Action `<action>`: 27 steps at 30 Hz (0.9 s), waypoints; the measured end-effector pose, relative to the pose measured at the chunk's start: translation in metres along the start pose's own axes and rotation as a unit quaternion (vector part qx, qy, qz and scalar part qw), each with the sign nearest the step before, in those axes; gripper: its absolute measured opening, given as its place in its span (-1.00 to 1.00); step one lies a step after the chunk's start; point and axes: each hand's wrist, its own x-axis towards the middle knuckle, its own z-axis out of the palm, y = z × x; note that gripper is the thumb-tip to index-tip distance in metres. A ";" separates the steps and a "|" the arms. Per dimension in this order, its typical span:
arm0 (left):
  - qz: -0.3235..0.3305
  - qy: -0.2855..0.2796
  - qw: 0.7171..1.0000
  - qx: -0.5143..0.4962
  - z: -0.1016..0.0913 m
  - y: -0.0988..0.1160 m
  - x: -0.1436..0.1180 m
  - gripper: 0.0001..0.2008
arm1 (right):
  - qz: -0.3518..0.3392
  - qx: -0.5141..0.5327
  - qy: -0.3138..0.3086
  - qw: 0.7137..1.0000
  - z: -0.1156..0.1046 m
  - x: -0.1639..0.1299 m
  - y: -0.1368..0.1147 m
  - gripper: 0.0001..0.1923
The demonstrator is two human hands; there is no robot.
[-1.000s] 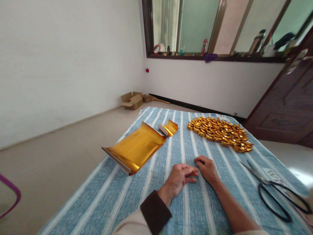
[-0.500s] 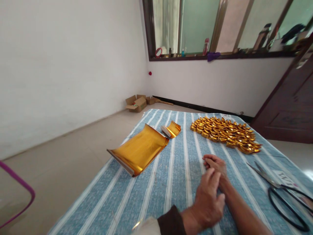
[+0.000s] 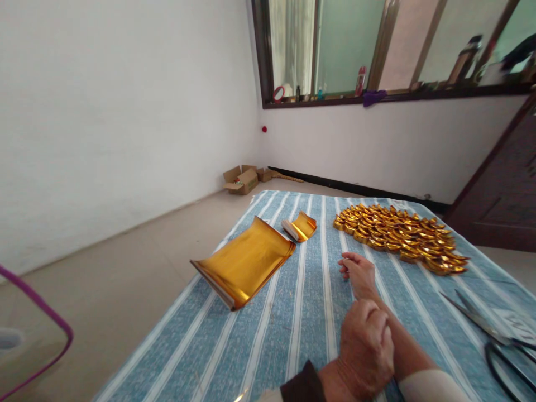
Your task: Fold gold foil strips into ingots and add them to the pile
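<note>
My left hand [image 3: 365, 346] is wrapped around my right forearm [image 3: 404, 335], just below the wrist. Ahead of it, my right hand [image 3: 360, 273] hovers over or rests on the striped cloth, fingers loosely curled inward with nothing visible in them. To the left lies a stack of large gold foil paper sheets [image 3: 247, 259], curling at the edges. Beyond that sits a smaller stack of gold foil paper [image 3: 305, 226]. Several folded gold paper ingots [image 3: 397, 231] stand massed at the far right. Black-handled scissors [image 3: 488, 329] lie partly spread at the right, their handles cut off by the frame edge.
A blue cloth with white stripes [image 3: 288, 312] covers the table. Cardboard boxes [image 3: 245, 181] stand on the floor by the wall. A purple curved bar [image 3: 50, 318] is at the left, a dark door [image 3: 498, 190] at the right. Bottles line the window sill [image 3: 335, 101].
My left hand has slid from my right wrist back along the forearm and closed around it. My right sleeve now shows. The view has shifted slightly left.
</note>
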 end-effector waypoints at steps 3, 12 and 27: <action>-0.026 0.076 0.991 0.108 -0.021 -0.013 0.019 -0.64 | -0.027 -0.049 -0.026 0.998 0.040 0.019 -0.004 -0.65; -0.076 0.158 0.981 0.082 -0.047 -0.054 0.035 -0.86 | -0.188 -0.251 -0.089 0.945 0.116 0.050 -0.012 -0.77; -0.151 0.190 0.969 -0.046 -0.056 -0.063 0.039 -0.84 | -0.200 -0.251 -0.084 0.943 0.133 0.059 -0.014 -0.75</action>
